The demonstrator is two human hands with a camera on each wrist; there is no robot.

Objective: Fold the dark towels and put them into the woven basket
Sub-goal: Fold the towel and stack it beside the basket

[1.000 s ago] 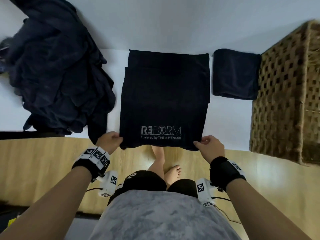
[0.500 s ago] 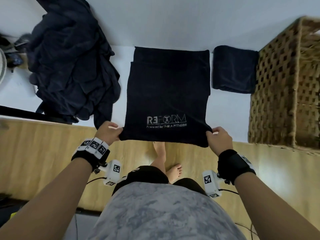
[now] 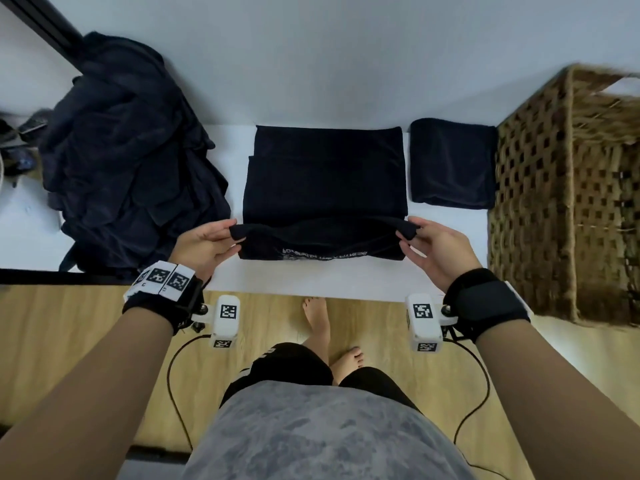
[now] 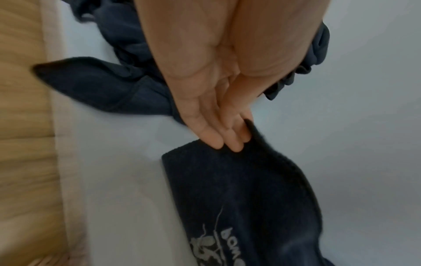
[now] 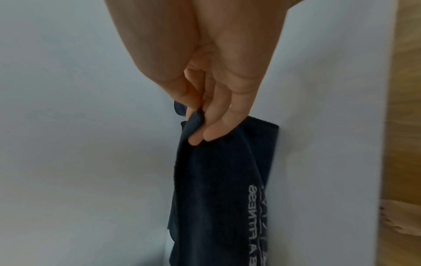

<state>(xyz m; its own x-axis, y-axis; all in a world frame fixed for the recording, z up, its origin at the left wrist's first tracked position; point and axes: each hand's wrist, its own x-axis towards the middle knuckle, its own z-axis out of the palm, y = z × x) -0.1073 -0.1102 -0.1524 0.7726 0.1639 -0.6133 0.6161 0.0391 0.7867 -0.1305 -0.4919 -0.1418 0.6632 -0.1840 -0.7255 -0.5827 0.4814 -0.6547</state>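
A black towel (image 3: 325,178) with white lettering lies on the white table (image 3: 311,277), its near edge lifted and curling over toward the far side. My left hand (image 3: 221,233) pinches the near left corner, and the towel (image 4: 250,189) hangs from its fingers (image 4: 218,138). My right hand (image 3: 420,237) pinches the near right corner, the towel (image 5: 216,180) held between thumb and fingers (image 5: 205,133). A folded dark towel (image 3: 452,162) lies to the right. The woven basket (image 3: 571,202) stands at the far right. A heap of unfolded dark towels (image 3: 128,157) lies at the left.
A wall runs behind the table. A wooden floor (image 3: 69,334) and my bare feet (image 3: 318,317) are below the table's front edge. Cables hang from the wrist cameras. A black bar (image 3: 45,19) crosses the upper left corner.
Both hands have lifted the towel's near edge off the table front and carried it toward the far side, so the lettered end now curls over and the towel looks shorter.
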